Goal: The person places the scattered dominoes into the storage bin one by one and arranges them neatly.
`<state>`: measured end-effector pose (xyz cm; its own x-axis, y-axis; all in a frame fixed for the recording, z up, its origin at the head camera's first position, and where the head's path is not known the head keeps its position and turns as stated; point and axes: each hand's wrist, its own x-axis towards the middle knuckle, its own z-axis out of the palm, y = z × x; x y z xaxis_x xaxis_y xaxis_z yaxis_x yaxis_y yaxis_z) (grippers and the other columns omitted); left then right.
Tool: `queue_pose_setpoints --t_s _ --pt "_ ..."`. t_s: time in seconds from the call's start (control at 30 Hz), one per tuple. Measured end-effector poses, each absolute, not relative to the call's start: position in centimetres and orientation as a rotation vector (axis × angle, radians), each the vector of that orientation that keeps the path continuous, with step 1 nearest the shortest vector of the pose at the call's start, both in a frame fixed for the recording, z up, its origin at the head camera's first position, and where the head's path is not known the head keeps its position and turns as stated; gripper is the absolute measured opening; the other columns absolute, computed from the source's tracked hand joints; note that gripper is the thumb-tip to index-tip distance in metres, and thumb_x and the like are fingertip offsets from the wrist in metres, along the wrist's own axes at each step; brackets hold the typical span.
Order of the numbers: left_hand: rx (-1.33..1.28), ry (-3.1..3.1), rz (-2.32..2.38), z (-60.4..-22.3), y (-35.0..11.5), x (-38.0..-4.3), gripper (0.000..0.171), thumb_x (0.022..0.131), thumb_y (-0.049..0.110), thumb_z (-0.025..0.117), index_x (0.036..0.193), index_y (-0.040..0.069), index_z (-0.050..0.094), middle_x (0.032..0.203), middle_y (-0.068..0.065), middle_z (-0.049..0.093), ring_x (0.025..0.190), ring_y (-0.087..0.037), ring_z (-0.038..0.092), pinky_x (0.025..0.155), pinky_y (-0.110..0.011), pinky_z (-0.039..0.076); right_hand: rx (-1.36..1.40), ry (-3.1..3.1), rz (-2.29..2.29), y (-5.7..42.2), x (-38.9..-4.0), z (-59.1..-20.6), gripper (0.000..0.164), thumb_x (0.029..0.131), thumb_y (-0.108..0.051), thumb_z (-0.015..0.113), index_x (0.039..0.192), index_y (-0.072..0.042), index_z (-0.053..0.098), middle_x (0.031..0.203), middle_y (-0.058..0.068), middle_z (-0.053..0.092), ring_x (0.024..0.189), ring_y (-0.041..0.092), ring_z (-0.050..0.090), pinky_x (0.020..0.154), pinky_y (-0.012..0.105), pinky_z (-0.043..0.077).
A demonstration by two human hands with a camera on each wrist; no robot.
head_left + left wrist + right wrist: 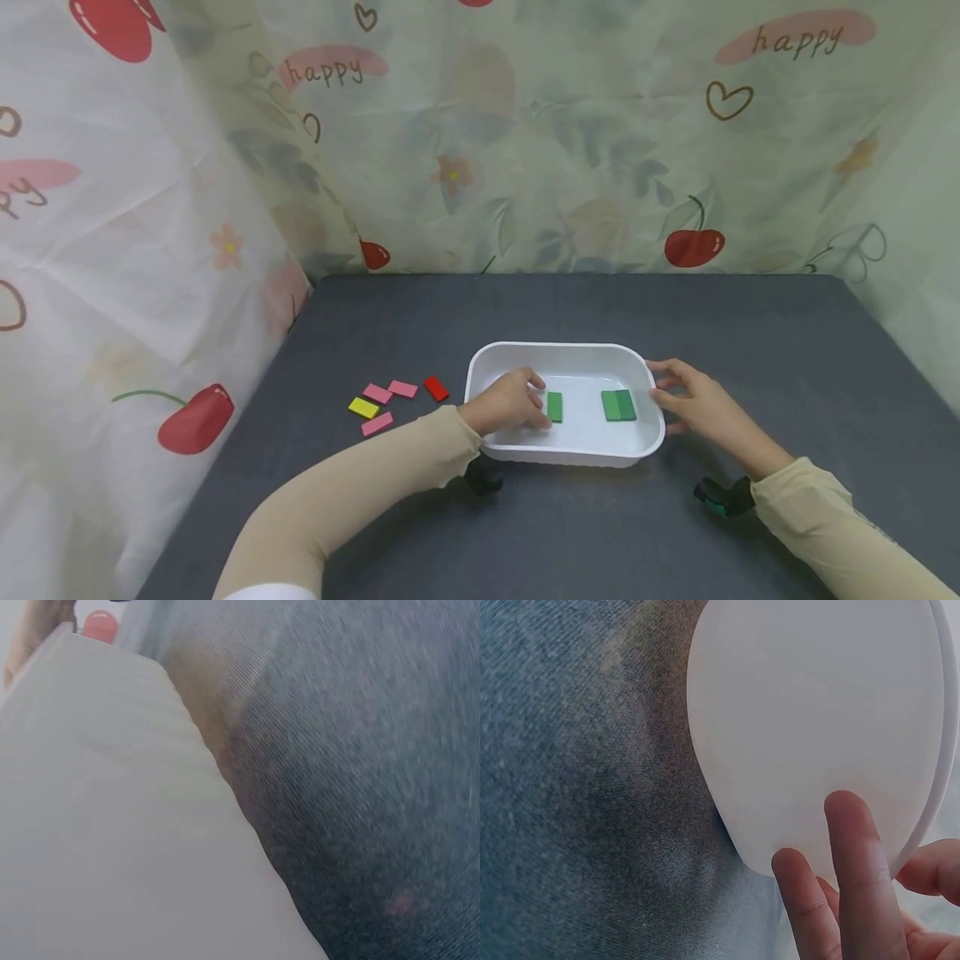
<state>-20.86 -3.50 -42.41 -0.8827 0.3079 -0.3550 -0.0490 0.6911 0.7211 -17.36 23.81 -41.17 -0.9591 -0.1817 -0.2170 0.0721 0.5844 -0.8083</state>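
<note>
A white tray [567, 457] stands on the dark table, with several green tiles inside. My left hand [513, 402] reaches over the tray's left side. Its bent fingers and thumb are spread apart beside a single green tile [555, 407]; whether they touch it is hard to tell. Toward the tray's right end, two green tiles [618, 405] lie side by side. My right hand [697, 404] holds that end by the rim. In the right wrist view, two fingers [859, 855] lie against the outer wall, and the thumb is at the rim. The left wrist view mostly shows the tray wall [135, 810].
Left of the tray lie loose tiles: several pink tiles [402, 389], a yellow tile [363, 407] and a red tile [436, 388]. A printed curtain [480, 150] hangs behind the dark table [585, 533] and along its left side.
</note>
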Motion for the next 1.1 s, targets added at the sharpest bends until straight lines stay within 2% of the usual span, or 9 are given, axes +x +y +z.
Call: queue_pose_setpoints --t_s 0.13,0.43,0.77,1.1 --pt "0.163 2.425 1.055 -42.1 -3.6 -20.8 0.052 0.070 0.007 0.085 0.116 0.003 0.060 0.090 -0.006 0.069 0.078 -0.014 0.061 0.071 -0.025 0.048 -0.086 2.527 -1.335 23.9 -17.3 -41.1 0.056 0.097 -0.017 0.057 0.145 -0.002 0.033 0.127 0.030 0.048 0.108 0.040 0.061 0.064 0.038 0.058" --pt "0.129 2.388 1.086 -41.7 -3.7 -20.4 0.048 0.070 0.004 0.083 0.113 0.000 0.063 0.096 -0.009 0.072 0.079 -0.013 0.061 0.072 -0.025 0.047 -0.077 2.522 -1.332 23.8 -17.3 -41.2 0.057 0.097 -0.017 0.058 0.145 -0.002 0.032 0.126 0.030 0.049 0.100 0.034 0.064 0.064 0.039 0.058" --pt "0.146 2.365 1.148 -42.2 -3.1 -20.6 0.044 0.070 0.000 0.081 0.110 -0.001 0.064 0.091 -0.008 0.070 0.079 -0.014 0.058 0.072 -0.024 0.046 -0.077 2.516 -1.342 23.9 -17.3 -41.1 0.058 0.097 -0.017 0.057 0.146 -0.002 0.031 0.126 0.031 0.049 0.097 0.031 0.064 0.065 0.040 0.058" --pt "0.159 2.379 1.127 -41.9 -1.8 -20.5 0.043 0.071 0.000 0.081 0.111 0.000 0.064 0.090 -0.005 0.069 0.077 -0.011 0.058 0.071 -0.020 0.045 -0.068 2.521 -1.333 23.7 -17.3 -41.0 0.057 0.097 -0.018 0.057 0.146 -0.003 0.031 0.127 0.030 0.048 0.101 0.034 0.063 0.065 0.039 0.058"
